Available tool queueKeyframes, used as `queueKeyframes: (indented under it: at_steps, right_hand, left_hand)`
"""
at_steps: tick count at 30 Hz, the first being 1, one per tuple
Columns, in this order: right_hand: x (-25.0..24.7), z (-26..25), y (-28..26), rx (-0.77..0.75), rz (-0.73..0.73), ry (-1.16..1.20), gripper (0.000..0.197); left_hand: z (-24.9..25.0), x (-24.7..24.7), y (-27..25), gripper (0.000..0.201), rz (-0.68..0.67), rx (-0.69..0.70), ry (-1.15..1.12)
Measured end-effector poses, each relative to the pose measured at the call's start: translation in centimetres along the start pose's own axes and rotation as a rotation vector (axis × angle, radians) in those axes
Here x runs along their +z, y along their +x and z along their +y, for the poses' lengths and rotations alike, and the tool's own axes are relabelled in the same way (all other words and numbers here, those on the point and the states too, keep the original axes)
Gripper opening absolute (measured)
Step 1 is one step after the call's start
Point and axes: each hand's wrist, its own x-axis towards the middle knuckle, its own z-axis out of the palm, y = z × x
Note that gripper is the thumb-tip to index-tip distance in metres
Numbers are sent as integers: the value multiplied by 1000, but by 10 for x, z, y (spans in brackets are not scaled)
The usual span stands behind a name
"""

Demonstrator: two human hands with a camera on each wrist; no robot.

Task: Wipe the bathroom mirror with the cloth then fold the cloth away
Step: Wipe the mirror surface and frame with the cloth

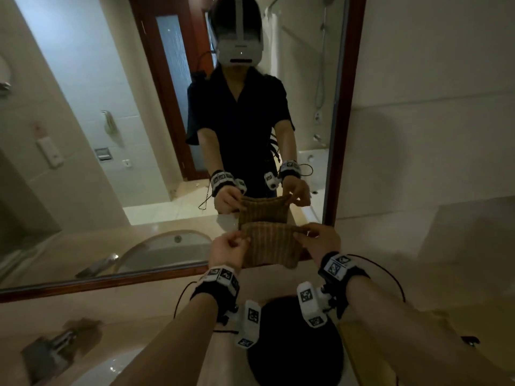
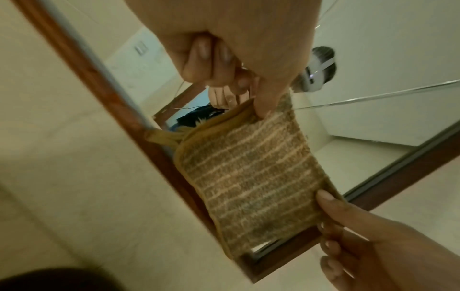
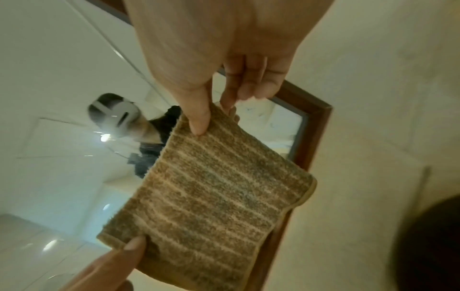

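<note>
A brown striped cloth, folded into a small rectangle, hangs in the air in front of the mirror's lower right corner. My left hand pinches its upper left corner between thumb and fingers. My right hand pinches the upper right corner the same way. In the left wrist view the cloth shows a doubled edge under the left hand, with the right hand at the far corner. In the right wrist view the cloth hangs from the right hand before the mirror.
The mirror has a dark wooden frame and shows the person's reflection holding the cloth. A washbasin with a metal tap lies at lower left in the beige counter. A dark round object sits below my wrists.
</note>
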Motion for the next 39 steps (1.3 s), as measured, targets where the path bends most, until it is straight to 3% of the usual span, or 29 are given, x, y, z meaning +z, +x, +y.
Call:
queueKeyframes:
  at_steps: [3,6,10,19,23,25,29,31,36,39]
  right_hand:
    - [-7,-41,14,-88,65,34,9]
    - [-13,-71,28,-129,138,84,9]
    - [-13,-100,39,-124,199,180,11]
    - [-10,-124,50,-185,172,364,15]
    - [-8,-125,57,-197,197,434,20]
    - [-6,-122,61,-211,198,442,21]
    - [-6,-120,62,-246,188,423,24]
    - [-9,-122,60,-249,166,420,23]
    - [-14,-118,60,-270,87,368,10]
    - [-27,-112,55,-282,108,314,10]
  left_hand:
    - [35,-16,9,16,180,134,30]
    - [64,-19,15,3,289,212,-113]
    - [89,-23,23,7,351,244,-238]
    - [109,-22,43,4,494,252,-288]
    - [107,-15,49,18,583,264,-358]
    - [102,-8,50,21,592,333,-357]
    - [88,9,49,12,494,695,-122]
    - [82,19,48,21,484,813,70]
    - [94,39,51,75,442,763,468]
    - [93,50,60,84,417,688,597]
